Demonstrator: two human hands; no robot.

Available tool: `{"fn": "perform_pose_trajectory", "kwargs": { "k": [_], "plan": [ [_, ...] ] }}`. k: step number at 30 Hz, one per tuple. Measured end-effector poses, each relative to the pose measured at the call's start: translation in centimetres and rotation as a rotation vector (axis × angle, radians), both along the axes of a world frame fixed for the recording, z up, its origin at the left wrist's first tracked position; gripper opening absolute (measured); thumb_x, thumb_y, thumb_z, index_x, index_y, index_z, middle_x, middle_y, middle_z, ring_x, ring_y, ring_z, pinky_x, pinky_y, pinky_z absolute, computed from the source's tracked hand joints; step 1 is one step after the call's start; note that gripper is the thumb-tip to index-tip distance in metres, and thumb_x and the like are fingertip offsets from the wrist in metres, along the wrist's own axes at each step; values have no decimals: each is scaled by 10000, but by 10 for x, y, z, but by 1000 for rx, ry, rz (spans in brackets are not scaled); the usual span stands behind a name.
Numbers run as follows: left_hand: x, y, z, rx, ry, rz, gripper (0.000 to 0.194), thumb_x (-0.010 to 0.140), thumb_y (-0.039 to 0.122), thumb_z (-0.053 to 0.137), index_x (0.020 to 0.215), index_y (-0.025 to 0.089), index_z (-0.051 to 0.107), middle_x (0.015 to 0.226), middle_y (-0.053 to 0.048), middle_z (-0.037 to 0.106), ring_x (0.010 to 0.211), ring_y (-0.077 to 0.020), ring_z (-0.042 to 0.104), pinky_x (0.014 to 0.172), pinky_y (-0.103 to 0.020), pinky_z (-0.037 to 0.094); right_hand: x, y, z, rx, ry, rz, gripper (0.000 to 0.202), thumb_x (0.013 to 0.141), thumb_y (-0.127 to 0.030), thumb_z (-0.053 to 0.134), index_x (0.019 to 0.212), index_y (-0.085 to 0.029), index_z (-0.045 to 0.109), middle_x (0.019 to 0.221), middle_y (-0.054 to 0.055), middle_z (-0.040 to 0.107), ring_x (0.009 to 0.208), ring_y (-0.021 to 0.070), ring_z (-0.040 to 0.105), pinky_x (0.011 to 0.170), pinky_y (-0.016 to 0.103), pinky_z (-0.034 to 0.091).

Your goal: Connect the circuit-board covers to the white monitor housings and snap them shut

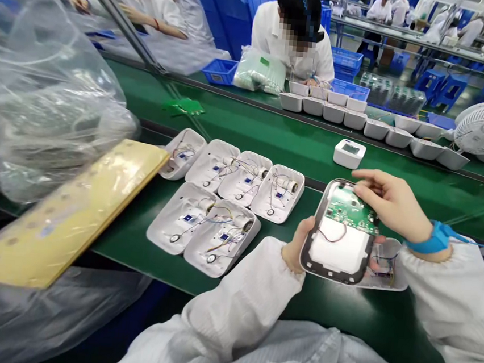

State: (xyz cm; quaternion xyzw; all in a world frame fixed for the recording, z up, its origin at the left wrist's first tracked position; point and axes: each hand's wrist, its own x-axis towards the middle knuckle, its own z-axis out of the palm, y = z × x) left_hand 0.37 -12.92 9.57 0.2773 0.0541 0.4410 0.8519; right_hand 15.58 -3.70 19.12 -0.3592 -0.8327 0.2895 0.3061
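Observation:
My left hand [298, 247] is closed around a white device cover with a dark rim [314, 257], held tilted above the bench. Its inner side faces me, and its fingertips show at the far edge. A green circuit board [350, 209] sits in the cover's upper half, with a thin dark wire looping below it. Over the upper right edge is my right hand [388, 201], its thumb by the board and its index finger stretched out beyond the cover. Behind the cover, a white housing with wires [390, 281] is partly hidden.
Several open white housings [223, 237] with wires lie left on the green bench. A small white display device [349, 153] stands beyond my hands. Yellow sheets [72, 205] and plastic bags [57, 101] fill the left. Across, a person [298, 38] works behind a row of housings [354, 119].

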Motion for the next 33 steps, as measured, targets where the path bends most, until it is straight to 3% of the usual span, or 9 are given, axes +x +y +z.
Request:
{"fn": "perform_pose_trajectory", "kwargs": {
  "k": [4, 6, 9, 13, 15, 18, 23, 29, 33],
  "plan": [
    [-19, -13, -9, -39, -39, 285, 789, 702, 552, 652, 1380, 158, 562, 1408, -177, 570, 1096, -379, 665, 944, -500, 533, -1, -26, -32, 145, -167, -226, 249, 983, -377, 541, 1063, -165, 643, 929, 66, 720, 787, 192, 675, 704, 335, 516],
    [-31, -13, -13, -81, -4, 495, 745, 678, 460, 656, 1343, 131, 585, 1385, -180, 586, 1103, -370, 661, 958, -496, 536, -4, -45, -58, 119, -430, -146, 210, 966, -356, 584, 957, -161, 661, 866, 63, 711, 775, 216, 672, 702, 354, 517],
    [-43, -8, -16, -92, 56, 720, 707, 646, 397, 667, 1287, 105, 613, 1353, -184, 604, 1105, -365, 658, 970, -495, 540, -14, -71, -103, 236, -728, 7, 290, 826, -349, 778, 977, -109, 714, 1122, 155, 691, 1107, 353, 622, 879, 455, 530],
    [-47, 1, -18, -31, 82, 788, 713, 627, 341, 714, 1310, 169, 603, 1334, -140, 618, 1132, -351, 653, 964, -478, 557, -17, -83, -137, 301, -773, 80, 95, 903, -156, 666, 921, -103, 742, 1110, 131, 702, 1272, 324, 540, 1054, 446, 471],
    [-45, 5, -19, -17, 106, 761, 730, 603, 320, 746, 1308, 192, 611, 1343, -120, 614, 1153, -341, 646, 972, -460, 564, -12, -81, -140, 296, -693, 78, 114, 925, -153, 639, 968, -125, 741, 1093, 98, 706, 1250, 279, 555, 1080, 413, 460],
    [-38, 10, -21, -25, 151, 750, 723, 574, 321, 765, 1278, 223, 634, 1369, -85, 604, 1197, -338, 627, 998, -449, 563, -9, -77, -139, 331, -652, 0, 365, 857, -285, 751, 1166, -99, 696, 1276, 148, 637, 1319, 347, 486, 1100, 483, 439],
    [-32, 18, -28, -1, 227, 821, 712, 575, 348, 767, 1264, 236, 631, 1419, -64, 567, 1259, -343, 587, 1006, -455, 558, -13, -76, -148, 260, -652, 63, 137, 926, -105, 590, 870, -132, 712, 1051, 121, 703, 1295, 330, 523, 1135, 530, 385],
    [-36, 18, -38, 61, 192, 743, 717, 623, 403, 759, 1296, 210, 601, 1443, -107, 537, 1214, -335, 610, 986, -438, 550, 20, -77, -127, -9, -25, -15, 89, 976, -219, 557, 959, -188, 639, 1030, 61, 713, 1093, 207, 647, 966, 380, 517],
    [-11, 13, -49, -12, 188, 588, 827, 610, 409, 796, 1363, 186, 534, 1530, -164, 441, 1256, -383, 576, 1010, -493, 522, 40, -78, -111, -248, 230, -174, 122, 961, -323, 611, 968, -213, 664, 1040, 51, 736, 980, 176, 695, 873, 324, 551]
  ]
}}
